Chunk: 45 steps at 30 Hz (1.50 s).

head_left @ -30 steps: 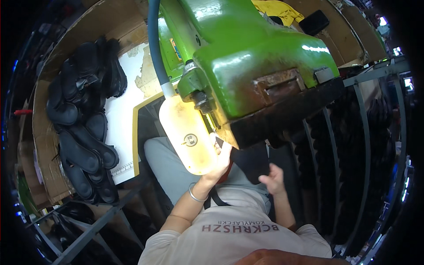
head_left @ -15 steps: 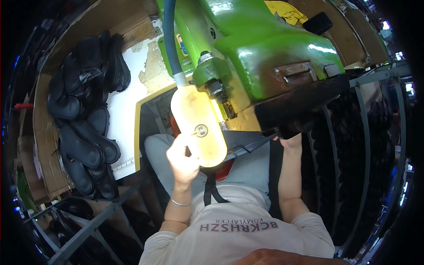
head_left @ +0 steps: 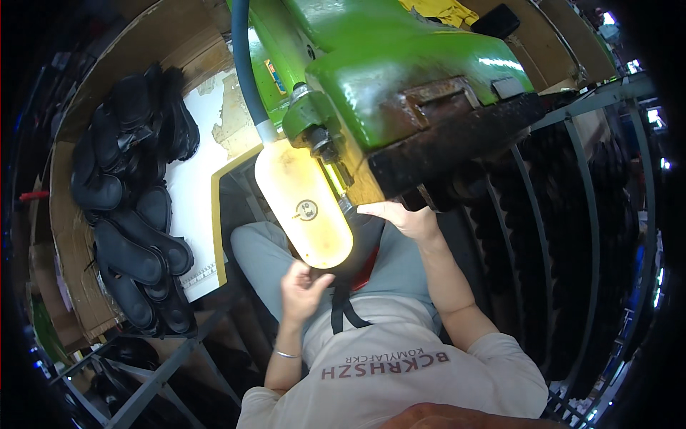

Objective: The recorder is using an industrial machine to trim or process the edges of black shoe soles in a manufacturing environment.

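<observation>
Below the rounded end of the glowing yellow lamp (head_left: 306,204), my left hand (head_left: 301,292) has its thumb spread away from its bent fingers, and nothing shows in it. The lamp hides part of its fingertips. My right hand (head_left: 407,219) is raised under the head of the green machine (head_left: 421,79), its visible fingers stretched leftward beside the bare metal edge. The machine's underside hides the rest of that hand's fingers. Between the lamp and the machine head is a dark vertical spindle (head_left: 325,146). A blue hose (head_left: 246,64) leads to the lamp's top.
At left, a cardboard box (head_left: 64,236) stands around black shoe-sole-shaped pieces (head_left: 132,250) heaped on a white board (head_left: 193,189) with a yellow edge. Metal racks (head_left: 586,222) with dark items stand at right, another rack (head_left: 150,372) at lower left. Yellow cloth (head_left: 439,10) lies at the back.
My left hand has moved down from the lamp's side to below its end. My right hand has moved left and up beside the machine head. The dark strip between the hands no longer shows.
</observation>
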Tool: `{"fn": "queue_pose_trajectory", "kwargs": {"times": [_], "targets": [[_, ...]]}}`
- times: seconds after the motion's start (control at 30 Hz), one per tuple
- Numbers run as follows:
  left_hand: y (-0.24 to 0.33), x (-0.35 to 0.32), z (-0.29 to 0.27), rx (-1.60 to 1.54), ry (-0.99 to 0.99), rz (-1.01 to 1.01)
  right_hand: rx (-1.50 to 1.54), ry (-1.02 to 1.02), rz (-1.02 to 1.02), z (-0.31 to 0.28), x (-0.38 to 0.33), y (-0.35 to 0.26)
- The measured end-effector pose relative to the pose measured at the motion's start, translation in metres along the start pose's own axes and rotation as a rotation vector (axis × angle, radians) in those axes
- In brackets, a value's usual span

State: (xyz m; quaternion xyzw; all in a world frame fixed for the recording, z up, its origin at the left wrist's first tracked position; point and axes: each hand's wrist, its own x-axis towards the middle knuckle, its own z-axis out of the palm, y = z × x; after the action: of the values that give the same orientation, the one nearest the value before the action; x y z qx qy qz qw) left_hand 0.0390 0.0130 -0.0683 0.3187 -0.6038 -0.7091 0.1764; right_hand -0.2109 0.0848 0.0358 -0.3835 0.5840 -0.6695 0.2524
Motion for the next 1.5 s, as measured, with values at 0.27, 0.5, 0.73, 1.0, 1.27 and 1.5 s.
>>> {"fn": "queue_pose_trajectory", "kwargs": {"times": [0.27, 0.5, 0.73, 1.0, 1.27, 1.5], "targets": [[0.018, 0.015, 0.050, 0.343, -0.210, 0.032, -0.215, -0.028, 0.008, -0.018, -0.008, -0.025], [0.079, 0.050, -0.141, 1.484, 1.232, 0.638, -0.010, 0.979, -0.185, -0.142, -0.015, -0.061], [0.071, 0.084, -0.195, 1.578, 1.534, 0.123, 0.335, 0.990, 0.029, -0.185, 0.085, 0.058], [0.108, 0.029, -0.221, 1.720, 1.693, 0.040, 0.108, 0.795, 0.307, -0.095, 0.024, 0.075], [0.157, -0.033, -0.157, 1.114, 1.436, 0.531, 0.188, 0.062, 0.612, -0.002, -0.053, 0.106], [0.149, -0.007, -0.058, 0.610, 0.206, 0.641, 1.329, -0.220, 0.523, 0.014, -0.065, 0.090]]}}
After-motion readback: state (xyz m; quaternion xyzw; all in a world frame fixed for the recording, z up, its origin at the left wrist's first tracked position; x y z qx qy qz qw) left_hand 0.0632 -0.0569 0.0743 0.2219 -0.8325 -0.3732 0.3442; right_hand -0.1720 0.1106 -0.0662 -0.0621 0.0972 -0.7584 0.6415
